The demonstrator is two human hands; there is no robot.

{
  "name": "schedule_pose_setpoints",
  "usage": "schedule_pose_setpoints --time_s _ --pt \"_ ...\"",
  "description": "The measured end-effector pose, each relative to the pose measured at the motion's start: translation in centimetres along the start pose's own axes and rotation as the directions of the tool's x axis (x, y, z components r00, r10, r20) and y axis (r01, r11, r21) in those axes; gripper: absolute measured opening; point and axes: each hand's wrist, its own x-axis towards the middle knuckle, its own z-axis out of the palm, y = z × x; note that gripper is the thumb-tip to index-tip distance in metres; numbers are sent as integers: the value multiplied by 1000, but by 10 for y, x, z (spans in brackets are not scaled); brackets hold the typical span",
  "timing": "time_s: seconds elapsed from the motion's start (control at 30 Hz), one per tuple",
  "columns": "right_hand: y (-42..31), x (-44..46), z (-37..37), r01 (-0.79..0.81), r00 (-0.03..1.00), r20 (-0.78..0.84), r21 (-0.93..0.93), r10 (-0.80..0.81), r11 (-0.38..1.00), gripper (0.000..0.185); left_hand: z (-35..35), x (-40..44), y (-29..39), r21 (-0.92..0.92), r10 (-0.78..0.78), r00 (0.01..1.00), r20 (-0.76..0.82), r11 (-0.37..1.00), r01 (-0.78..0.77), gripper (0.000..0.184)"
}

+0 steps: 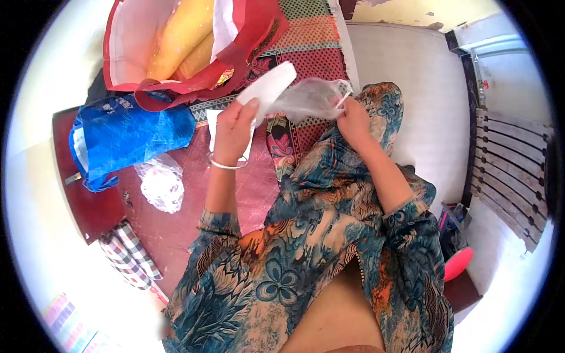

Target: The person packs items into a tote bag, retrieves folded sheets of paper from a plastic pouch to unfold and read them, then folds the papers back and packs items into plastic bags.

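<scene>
My left hand, with a bangle at its wrist, is closed on a flat white folded piece; whether it is paper or cloth I cannot tell. A clear plastic bag stretches from beside that piece across to my right hand. The fingers of my right hand pinch the bag's edge near a thin white strip. Behind my left wrist a white sheet lies on the red bed cover, partly hidden by the hand.
A large red bag with yellow contents stands at the upper left. Below it lie a blue bag and a crumpled clear plastic bag. Checked cloth is at lower left. A slatted rack stands on the floor at right.
</scene>
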Motion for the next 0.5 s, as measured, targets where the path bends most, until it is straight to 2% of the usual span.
schedule_pose_setpoints --time_s 0.03,0.07,0.13,0.17,0.27,0.3,0.37,0.4,0.43,0.5 --pt "0 1 -2 11 1000 -18 -9 -11 1000 26 -7 0 -1 -120 -109 994 -18 987 106 25" --pt "-3 4 -2 23 999 -31 -21 -24 1000 27 -11 -1 2 -239 -110 991 -81 967 88 20" --pt "-12 8 -8 -48 994 97 49 43 998 28 -19 1 10 -567 -95 989 -111 823 16 24" --pt "-16 8 -11 -88 984 160 78 75 993 29 -23 1 16 -655 -65 995 -76 755 -1 29" --pt "-28 -10 1 213 968 66 284 -240 935 29 -8 3 23 -818 -36 999 6 575 26 29" --pt "-31 -14 -1 301 952 -44 290 -302 908 29 2 8 29 -834 -36 999 31 551 46 29" --pt "-47 -17 -37 47 998 14 561 -66 826 30 24 13 35 -831 4 994 106 549 87 26" --pt "-54 -18 -60 -80 997 62 676 51 732 30 39 14 41 -829 25 988 150 548 112 25" --pt "-56 -19 -76 -82 994 21 808 111 583 33 52 15 44 -815 47 980 194 563 134 25" --pt "-66 -45 -128 -75 977 -20 901 213 427 34 86 10 51 -763 56 920 387 581 285 26"
